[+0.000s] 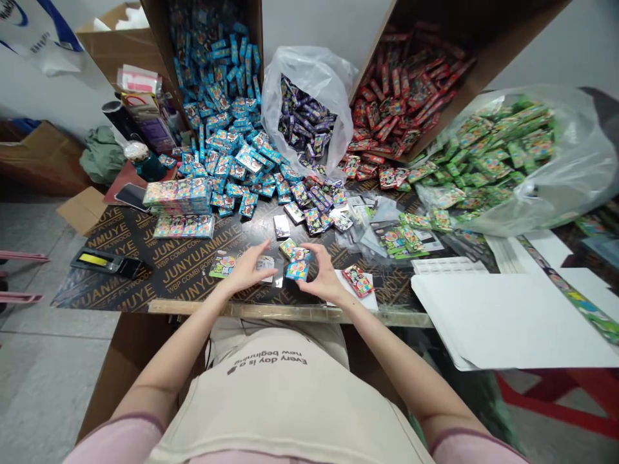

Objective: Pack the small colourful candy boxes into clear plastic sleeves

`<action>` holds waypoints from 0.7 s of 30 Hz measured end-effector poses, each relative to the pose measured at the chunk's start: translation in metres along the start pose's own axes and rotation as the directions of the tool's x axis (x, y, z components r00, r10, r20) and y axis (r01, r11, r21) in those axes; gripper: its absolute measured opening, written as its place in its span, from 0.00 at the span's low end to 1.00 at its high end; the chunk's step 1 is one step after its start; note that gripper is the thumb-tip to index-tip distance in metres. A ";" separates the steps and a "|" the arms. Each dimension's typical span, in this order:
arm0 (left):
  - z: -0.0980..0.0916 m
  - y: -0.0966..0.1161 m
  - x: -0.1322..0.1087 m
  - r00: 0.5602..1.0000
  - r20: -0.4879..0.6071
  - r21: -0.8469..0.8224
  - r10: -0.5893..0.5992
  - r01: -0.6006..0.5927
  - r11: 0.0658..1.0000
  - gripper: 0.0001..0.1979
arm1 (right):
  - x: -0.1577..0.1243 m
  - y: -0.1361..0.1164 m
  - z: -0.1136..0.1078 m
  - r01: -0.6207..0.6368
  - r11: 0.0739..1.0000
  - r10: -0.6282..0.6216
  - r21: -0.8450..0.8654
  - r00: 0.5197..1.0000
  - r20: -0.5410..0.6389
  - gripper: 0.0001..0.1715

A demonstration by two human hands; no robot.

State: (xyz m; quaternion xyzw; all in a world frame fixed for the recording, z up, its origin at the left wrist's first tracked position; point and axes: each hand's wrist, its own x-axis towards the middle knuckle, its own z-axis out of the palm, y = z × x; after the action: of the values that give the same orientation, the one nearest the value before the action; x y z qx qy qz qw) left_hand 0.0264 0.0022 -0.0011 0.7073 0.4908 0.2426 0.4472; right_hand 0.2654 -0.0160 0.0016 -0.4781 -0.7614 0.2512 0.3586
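My right hand (pixel 323 274) grips a small blue printed box (pixel 296 267) between thumb and fingers, just above the table. Right behind it is a small green box (pixel 287 247); whether the hand also touches it I cannot tell. My left hand (pixel 251 267) has its thumb and fingers spread, with nothing between them, over a clear plastic sleeve and a green printed card (pixel 222 264). A silvery-white box (pixel 281 227) lies beyond my hands. To the right, a red box (pixel 358 281) rests on a white card near the table edge.
Blue boxes (pixel 227 154) spill from a carton at the back left. Bags of purple boxes (pixel 309 122) and green boxes (pixel 498 154) flank a carton of red boxes (pixel 401 90). Stacked packs (pixel 178 196), a black tape dispenser (pixel 107 263) and white sheets (pixel 507 316) lie at the sides.
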 end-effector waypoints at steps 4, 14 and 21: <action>-0.008 -0.018 0.002 0.969 0.234 0.551 0.077 -0.198 0.811 0.54 | -0.008 0.018 0.002 -0.040 0.989 0.033 -0.144 0.998 -0.049 0.37; -0.003 -0.005 -0.004 0.969 0.129 0.457 0.211 -0.247 0.855 0.61 | -0.011 0.011 0.010 0.083 0.992 -0.074 -0.100 0.994 0.085 0.45; -0.009 0.005 -0.007 0.971 0.153 0.387 0.183 -0.229 0.893 0.60 | -0.002 0.016 0.011 0.104 0.994 -0.108 0.034 0.977 0.181 0.54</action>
State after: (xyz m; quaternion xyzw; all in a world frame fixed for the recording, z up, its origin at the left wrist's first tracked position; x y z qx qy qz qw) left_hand 0.0192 -0.0017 0.0081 0.8446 0.4263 0.1423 0.2911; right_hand 0.2660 -0.0119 -0.0179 -0.4073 -0.8124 0.2838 0.3059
